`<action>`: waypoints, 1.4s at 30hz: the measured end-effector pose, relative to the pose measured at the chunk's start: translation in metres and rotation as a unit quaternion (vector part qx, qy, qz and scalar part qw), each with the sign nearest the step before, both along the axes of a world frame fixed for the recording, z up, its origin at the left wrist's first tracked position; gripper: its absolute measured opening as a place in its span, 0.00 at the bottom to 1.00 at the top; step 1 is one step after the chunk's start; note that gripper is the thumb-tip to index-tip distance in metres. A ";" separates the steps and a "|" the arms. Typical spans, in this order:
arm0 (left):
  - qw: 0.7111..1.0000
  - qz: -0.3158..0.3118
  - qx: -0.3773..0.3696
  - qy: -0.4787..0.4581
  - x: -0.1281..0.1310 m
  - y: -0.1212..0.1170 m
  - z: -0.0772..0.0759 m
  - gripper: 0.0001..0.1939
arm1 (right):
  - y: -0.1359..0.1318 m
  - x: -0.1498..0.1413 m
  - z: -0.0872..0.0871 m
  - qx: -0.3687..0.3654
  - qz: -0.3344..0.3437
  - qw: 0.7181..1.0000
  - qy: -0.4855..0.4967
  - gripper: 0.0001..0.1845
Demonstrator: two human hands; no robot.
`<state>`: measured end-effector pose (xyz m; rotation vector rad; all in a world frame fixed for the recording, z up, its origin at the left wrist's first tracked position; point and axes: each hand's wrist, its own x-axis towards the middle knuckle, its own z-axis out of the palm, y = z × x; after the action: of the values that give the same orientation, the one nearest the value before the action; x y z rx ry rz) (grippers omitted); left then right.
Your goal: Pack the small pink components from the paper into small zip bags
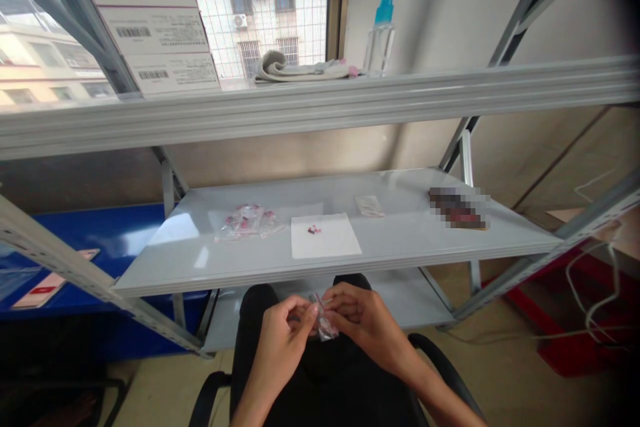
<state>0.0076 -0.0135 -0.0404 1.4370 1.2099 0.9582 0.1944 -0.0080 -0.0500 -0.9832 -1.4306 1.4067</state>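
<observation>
The left hand [280, 347] and right hand [363, 327] meet above the person's lap, their fingers [340, 298] pinched narrowly on a small clear plastic bag [326, 328], which sits between them, its lower end hanging below the fingertips. Ahead, on a grey metal shelf [400, 193], lie a heap of similar bags [247, 222] and a white sheet [330, 243].

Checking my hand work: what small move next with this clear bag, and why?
Probably press the top edge of the small clear plastic bag flat between the fingers: the left hand and right hand both pinch it there, above the lap.
</observation>
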 end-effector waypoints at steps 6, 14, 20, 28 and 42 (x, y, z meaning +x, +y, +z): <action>0.998 0.032 0.050 0.036 0.001 -0.002 -0.006 0.11 | 0.001 -0.001 -0.008 -0.002 -0.038 0.999 -0.001 0.19; 0.989 0.097 0.095 0.064 -0.004 0.004 -0.004 0.10 | 0.017 -0.006 0.000 0.041 0.004 0.997 -0.071 0.12; 0.983 0.082 0.133 0.094 -0.005 0.000 0.003 0.12 | 0.022 -0.009 0.010 0.086 -0.002 0.993 -0.086 0.14; 0.997 -0.061 0.021 0.045 -0.012 -0.001 0.015 0.16 | 0.018 -0.011 0.005 0.092 0.069 0.992 -0.045 0.23; 0.991 -0.101 0.030 0.086 -0.015 -0.004 0.028 0.18 | 0.003 -0.010 0.028 0.146 0.062 0.969 -0.188 0.12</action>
<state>-0.0073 -0.0174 -0.0119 1.6836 1.1399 0.7486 0.1845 -0.0052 -0.0220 -1.0152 -1.9464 1.0877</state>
